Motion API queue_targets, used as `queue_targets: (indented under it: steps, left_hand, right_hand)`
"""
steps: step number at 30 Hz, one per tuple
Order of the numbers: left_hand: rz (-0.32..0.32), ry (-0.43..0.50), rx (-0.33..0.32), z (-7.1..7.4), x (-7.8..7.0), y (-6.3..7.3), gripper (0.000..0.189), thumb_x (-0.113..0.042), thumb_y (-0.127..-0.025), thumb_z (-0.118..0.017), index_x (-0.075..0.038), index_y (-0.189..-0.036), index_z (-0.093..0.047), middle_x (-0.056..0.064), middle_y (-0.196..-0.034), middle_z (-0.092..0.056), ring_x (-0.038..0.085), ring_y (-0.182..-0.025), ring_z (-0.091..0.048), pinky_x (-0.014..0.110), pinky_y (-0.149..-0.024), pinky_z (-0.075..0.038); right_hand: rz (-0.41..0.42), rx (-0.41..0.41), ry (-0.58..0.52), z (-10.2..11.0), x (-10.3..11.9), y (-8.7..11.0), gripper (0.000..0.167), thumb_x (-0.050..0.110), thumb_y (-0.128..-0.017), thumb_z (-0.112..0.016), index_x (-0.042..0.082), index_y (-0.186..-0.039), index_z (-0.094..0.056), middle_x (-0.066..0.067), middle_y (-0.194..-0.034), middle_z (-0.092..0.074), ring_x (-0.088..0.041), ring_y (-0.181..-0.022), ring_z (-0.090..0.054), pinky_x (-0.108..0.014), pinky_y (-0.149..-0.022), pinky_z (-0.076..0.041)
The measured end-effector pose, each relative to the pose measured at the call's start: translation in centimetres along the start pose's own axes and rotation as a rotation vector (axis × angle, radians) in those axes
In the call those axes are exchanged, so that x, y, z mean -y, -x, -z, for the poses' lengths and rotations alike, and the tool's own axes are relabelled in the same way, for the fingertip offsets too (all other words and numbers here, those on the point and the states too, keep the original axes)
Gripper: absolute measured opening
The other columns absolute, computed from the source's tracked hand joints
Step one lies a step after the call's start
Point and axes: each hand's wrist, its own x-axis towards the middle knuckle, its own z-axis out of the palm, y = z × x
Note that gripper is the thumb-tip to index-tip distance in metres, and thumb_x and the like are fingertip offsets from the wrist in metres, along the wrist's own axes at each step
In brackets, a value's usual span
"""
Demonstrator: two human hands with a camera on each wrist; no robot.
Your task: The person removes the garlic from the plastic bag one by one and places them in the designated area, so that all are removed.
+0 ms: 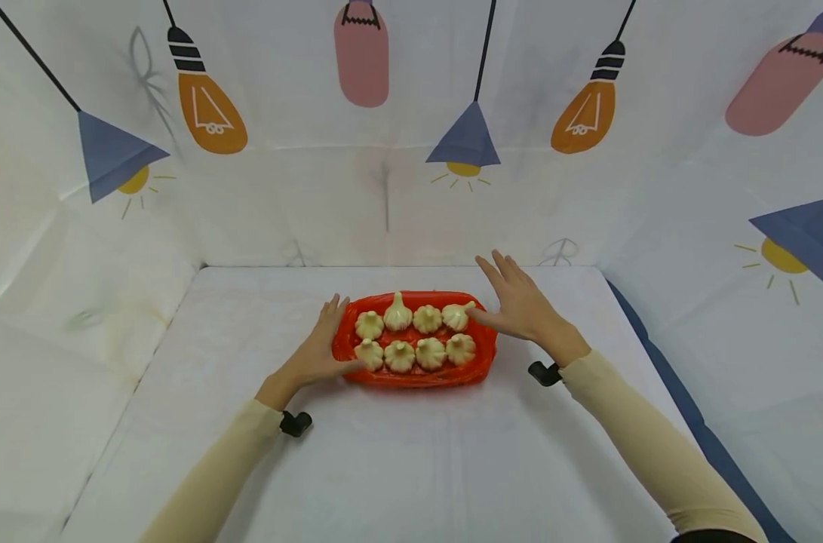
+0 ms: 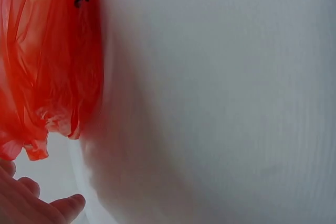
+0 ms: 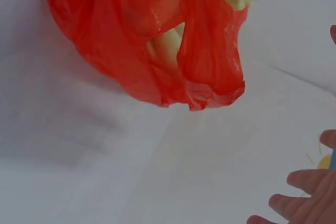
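Several pale garlic bulbs, one of them a front bulb, sit in two rows on an oblong tray covered in red plastic. At the tray's left end is my left hand, fingers extended along that side and thumb by the front left bulb. My right hand hovers over the right end with fingers spread, its thumb near the back right bulb; contact cannot be told. Crinkled red plastic fills the left wrist view's upper left. The right wrist view shows spread fingers apart from the plastic.
A white-covered table lies under the tray. White cloth walls printed with lamps and bulbs rise behind and at both sides. A dark blue strip runs along the table's right edge. Each wrist wears a black camera mount.
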Motion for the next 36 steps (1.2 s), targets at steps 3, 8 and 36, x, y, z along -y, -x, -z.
queue_targets:
  steps: [3, 8, 36]
  left_hand:
    - [0.017, 0.023, 0.003, -0.5, -0.1, -0.1, 0.127, -0.062, -0.077, -0.083, -0.029, -0.167, 0.000, 0.007, -0.175, 0.007, 0.037, -0.160, 0.006, 0.073, -0.121, -0.016]
    - [0.028, 0.067, 0.009, -1.1, -0.5, -0.3, 0.124, -0.061, -0.079, -0.082, -0.029, -0.167, -0.001, 0.008, -0.175, 0.005, 0.037, -0.161, -0.001, 0.070, -0.121, -0.020]
    - [0.034, 0.104, 0.015, -1.5, -0.6, -0.9, 0.120, -0.056, -0.078, -0.086, -0.024, -0.167, -0.012, 0.011, -0.174, -0.012, 0.037, -0.159, -0.017, 0.064, -0.122, -0.026]
  right_hand:
    - [0.020, 0.001, -0.005, 0.0, 0.7, -0.3, 0.099, 0.066, -0.091, -0.061, 0.019, -0.166, -0.018, -0.020, -0.172, -0.013, -0.049, -0.155, -0.018, -0.072, -0.120, -0.024]
    - [0.061, 0.005, -0.043, -0.1, 1.6, -0.9, 0.099, 0.064, -0.091, -0.063, 0.020, -0.167, -0.018, -0.020, -0.171, -0.015, -0.048, -0.154, -0.023, -0.070, -0.118, -0.030]
    - [0.151, 0.177, -0.366, -3.7, 7.1, -4.9, 0.094, 0.053, -0.092, -0.068, 0.034, -0.166, -0.012, 0.003, -0.172, -0.020, -0.025, -0.157, -0.025, -0.056, -0.123, -0.033]
